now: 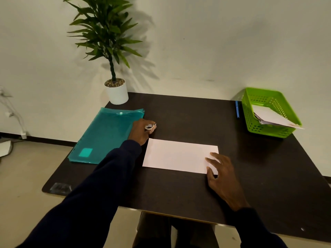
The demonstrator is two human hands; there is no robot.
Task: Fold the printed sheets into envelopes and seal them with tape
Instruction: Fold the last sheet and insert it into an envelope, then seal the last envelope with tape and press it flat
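Sheet (179, 155) lies on the desk (188, 115); right hand (221, 173), fingers spread, rests on its end; outstretched left hand (140, 130) grips tape (150, 126).

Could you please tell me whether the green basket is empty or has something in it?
Not empty: white papers lie inside the green basket, one corner poking past its right rim.

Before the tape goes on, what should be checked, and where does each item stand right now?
1. Tape roll in hand: ok, left hand grips it.
2. Folded sheet flat on the table: ok.
3. Sheet held down: ok, right hand rests on its right end.
4. Tape end free to pull: cannot tell.
5. Flap edges aligned: cannot tell.
6. Room in the green basket: ok.
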